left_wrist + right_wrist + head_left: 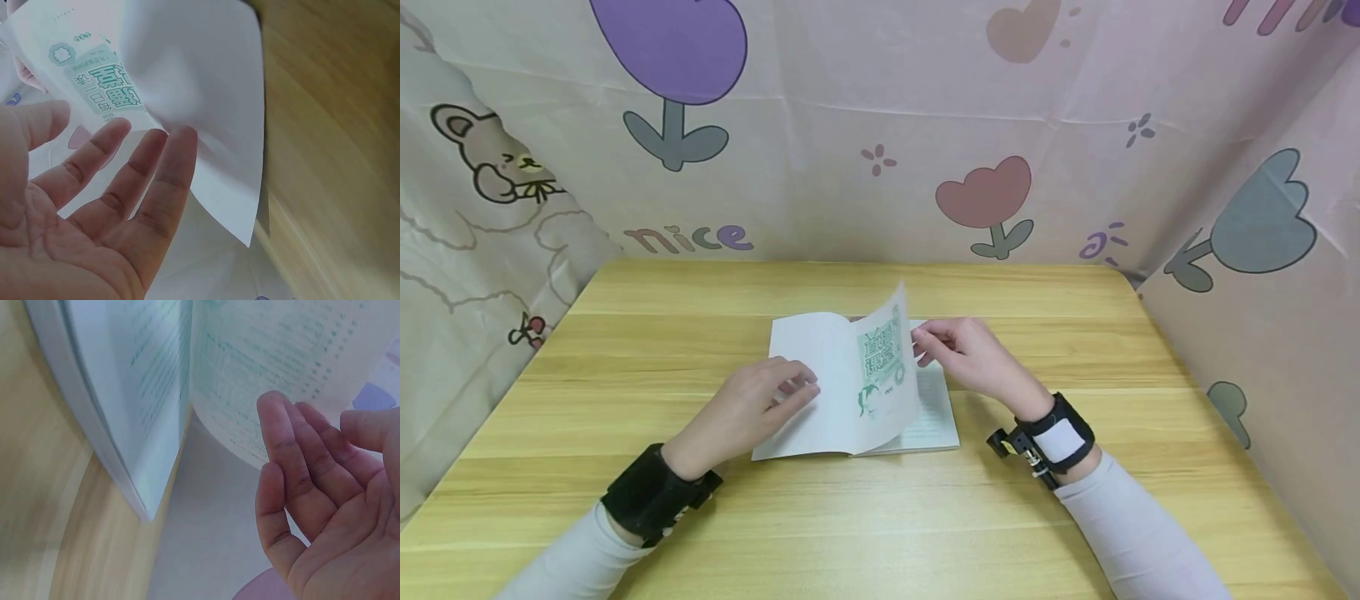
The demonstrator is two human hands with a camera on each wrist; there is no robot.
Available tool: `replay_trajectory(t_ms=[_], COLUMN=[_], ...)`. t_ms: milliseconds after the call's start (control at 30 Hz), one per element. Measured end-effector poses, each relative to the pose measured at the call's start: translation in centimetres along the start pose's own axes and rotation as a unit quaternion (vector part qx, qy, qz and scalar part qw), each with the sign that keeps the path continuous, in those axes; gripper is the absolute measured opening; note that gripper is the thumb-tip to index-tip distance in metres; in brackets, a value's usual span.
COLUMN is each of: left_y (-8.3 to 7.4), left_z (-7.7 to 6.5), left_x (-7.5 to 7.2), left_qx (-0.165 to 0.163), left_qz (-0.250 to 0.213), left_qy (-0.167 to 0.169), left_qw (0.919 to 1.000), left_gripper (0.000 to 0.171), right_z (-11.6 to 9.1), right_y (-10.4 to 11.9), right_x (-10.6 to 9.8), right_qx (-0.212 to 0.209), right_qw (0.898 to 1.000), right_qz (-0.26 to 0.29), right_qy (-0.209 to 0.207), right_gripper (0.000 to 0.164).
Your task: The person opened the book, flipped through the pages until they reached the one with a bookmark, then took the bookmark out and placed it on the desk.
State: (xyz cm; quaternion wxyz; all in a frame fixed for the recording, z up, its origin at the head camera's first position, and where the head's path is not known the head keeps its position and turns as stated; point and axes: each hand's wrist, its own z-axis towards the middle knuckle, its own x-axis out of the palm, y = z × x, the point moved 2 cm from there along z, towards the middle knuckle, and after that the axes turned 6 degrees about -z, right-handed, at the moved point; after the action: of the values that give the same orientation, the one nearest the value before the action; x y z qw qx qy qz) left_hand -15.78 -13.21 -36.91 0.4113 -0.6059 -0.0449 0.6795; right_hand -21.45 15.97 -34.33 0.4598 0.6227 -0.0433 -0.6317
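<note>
A paperback book (937,417) lies open on the wooden table, its white inside cover (820,350) spread to the left. One page (891,408) with green printed lettering stands raised, curving up from the spine. My right hand (966,354) is at this page's outer edge; in the right wrist view its fingers (300,462) are gently bent beside the printed back of the page, thumb apart. Over the white inside cover is my left hand (758,404), its loosely spread fingertips (184,140) close to the paper in the left wrist view, holding nothing.
The wooden table (700,533) reaches back to a patterned cloth (850,75) with flowers, which also hangs at both sides. Each wrist wears a black strap, the right strap (1063,442) with a small camera mount beside it.
</note>
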Motion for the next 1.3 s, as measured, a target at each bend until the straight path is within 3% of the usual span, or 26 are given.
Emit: replay_trajectory(t_ms=[200, 367, 600, 767, 1000, 1300], left_y=[-0.1, -0.1, 0.1, 0.2, 0.4, 0.8], left_z=[0.1, 0.0, 0.0, 0.1, 0.0, 0.0], left_x=[-0.1, -0.3, -0.7, -0.8, -1.0, -1.4], left_qx=[-0.011, -0.012, -0.049, -0.05, -0.056, -0.123], left_qz=[-0.011, -0.009, -0.021, -0.027, -0.053, -0.15], left_qy=[0.008, 0.004, -0.001, 0.009, 0.021, 0.047], left_qw=[0.9998, 0.9999, 0.9986, 0.9983, 0.9968, 0.98], left_gripper=[0.016, 0.031, 0.049, 0.05, 0.052, 0.059], right_z=[0.0, 0.0, 0.1, 0.3, 0.5, 1.2], right_y=[0.5, 0.8, 1.6, 2.0, 2.9, 4.1], right_x=[0.2, 0.5, 1.4, 2.2, 3.1, 4.4], right_qx=[-0.024, -0.049, -0.085, -0.109, -0.135, -0.158], right_qw=[0.999, 0.998, 0.994, 0.991, 0.989, 0.984], right_qz=[-0.032, -0.037, -0.052, -0.051, -0.032, -0.023], right_qy=[0.01, 0.019, 0.04, 0.062, 0.059, 0.073], right_gripper=[0.027, 0.027, 0.03, 0.035, 0.033, 0.034])
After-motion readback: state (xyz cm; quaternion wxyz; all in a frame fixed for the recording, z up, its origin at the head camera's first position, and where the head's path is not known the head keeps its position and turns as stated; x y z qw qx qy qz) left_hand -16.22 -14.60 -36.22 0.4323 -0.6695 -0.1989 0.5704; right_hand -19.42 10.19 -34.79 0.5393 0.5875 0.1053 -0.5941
